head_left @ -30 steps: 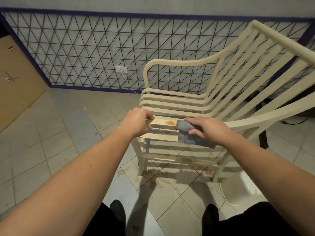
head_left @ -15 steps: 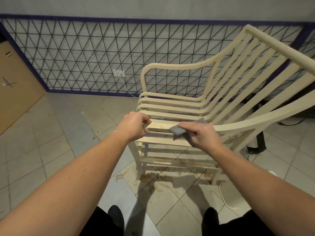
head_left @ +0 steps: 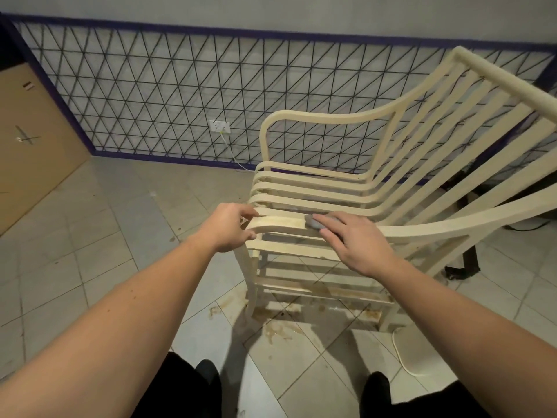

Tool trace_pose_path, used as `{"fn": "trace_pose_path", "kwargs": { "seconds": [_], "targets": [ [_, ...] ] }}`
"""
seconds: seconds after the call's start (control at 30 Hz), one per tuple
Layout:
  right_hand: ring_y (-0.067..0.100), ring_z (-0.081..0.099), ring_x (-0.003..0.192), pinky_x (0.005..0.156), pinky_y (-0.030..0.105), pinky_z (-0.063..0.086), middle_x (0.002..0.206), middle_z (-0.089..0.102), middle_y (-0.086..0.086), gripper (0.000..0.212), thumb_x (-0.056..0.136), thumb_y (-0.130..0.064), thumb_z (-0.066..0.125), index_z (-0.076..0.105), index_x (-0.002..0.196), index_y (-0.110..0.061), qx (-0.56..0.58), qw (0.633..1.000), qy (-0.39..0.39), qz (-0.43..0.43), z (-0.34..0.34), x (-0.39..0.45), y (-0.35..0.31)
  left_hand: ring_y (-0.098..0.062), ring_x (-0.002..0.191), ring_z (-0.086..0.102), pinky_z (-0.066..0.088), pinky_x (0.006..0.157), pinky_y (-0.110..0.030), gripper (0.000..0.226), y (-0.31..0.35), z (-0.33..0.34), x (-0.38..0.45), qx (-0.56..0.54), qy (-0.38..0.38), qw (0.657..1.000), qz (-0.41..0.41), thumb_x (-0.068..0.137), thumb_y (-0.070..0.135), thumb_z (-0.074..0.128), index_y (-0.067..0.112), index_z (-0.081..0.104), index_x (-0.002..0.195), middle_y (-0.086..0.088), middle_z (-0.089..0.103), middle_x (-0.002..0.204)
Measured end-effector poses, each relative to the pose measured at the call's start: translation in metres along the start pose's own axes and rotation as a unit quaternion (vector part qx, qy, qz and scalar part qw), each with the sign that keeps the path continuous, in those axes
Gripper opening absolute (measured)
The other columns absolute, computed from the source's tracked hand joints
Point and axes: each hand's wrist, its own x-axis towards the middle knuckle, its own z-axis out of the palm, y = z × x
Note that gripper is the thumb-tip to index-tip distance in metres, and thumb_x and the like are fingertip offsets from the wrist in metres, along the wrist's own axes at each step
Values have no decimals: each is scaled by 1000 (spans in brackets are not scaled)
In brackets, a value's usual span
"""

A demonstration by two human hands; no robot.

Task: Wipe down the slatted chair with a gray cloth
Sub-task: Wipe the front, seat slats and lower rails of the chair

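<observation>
The right hand [head_left: 358, 239] lies flat with its fingers spread and straight, pressing the gray cloth [head_left: 313, 222] down onto the near armrest [head_left: 280, 222] of the slatted chair [head_left: 391, 188]; only a small bunched corner of the cloth peeps out past the fingertips, the rest is hidden under the palm. The left hand [head_left: 229, 226] grips the curved front end of that same armrest, thumb below and fingers curled over the top, steadying the frame. Between the two hands the wood shows a brownish, damp-looking streak, so I'd judge that stretch is what needs the stroke now. To do it well, the cloth should be drawn along the grain toward the gripping hand with even pressure from the whole palm, then folded to a clean face, since a wadded cloth only smears. The bracing hand ought to hold firm, because the chair looks light and might slide on the tiled floor [head_left: 90, 236]. Lower rails [head_left: 316, 285] carry similar stains, and brown splashes mark the floor beneath the seat, so much wiping seems left. A white cord [head_left: 401, 357] lies just beside the chair's leg, worth minding underfoot.
</observation>
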Motion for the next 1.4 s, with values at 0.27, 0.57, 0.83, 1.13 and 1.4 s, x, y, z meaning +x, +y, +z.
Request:
{"fn": "trace_pose_path", "kwargs": {
  "seconds": [0.27,0.57,0.83,1.13,1.4],
  "targets": [
    [26,48,137,111,46,41,144,55,-1,45,90,-12,69,64,132,-27,60,986,56,-144,41,31,-50,-13,91,66,56,90,-36,30,-12,7,-2,-31,28,999,-4,83,33,79,24,77,112,6,75,102],
    [6,58,122,108,36,47,133,60,-17,39,90,-13,56,67,124,-27,177,970,166,-1,-20,2,-8,-12,111,60,50,100,-33,68,-20,11,-7,-92,10,996,-11,78,32,85,32,57,140,8,65,131],
    [16,38,143,120,42,26,151,47,-9,50,96,-15,57,51,143,-31,75,995,42,-50,30,17,-55,-17,125,54,46,107,-41,73,-25,6,-16,-115,24,992,-40,78,28,85,33,52,143,6,57,141],
    [35,40,141,118,51,27,146,53,7,60,78,3,75,61,134,-14,-122,963,65,-230,32,4,-40,-14,125,53,37,103,-25,42,-9,2,-10,-105,16,994,15,93,14,67,29,62,133,8,58,140],
    [36,37,143,116,50,26,149,46,3,64,76,-5,71,58,138,-15,-126,976,149,-98,-14,-55,34,-18,127,54,42,100,-26,46,48,-6,14,-70,-35,993,93,93,9,47,29,63,131,1,55,143]
  ]
}}
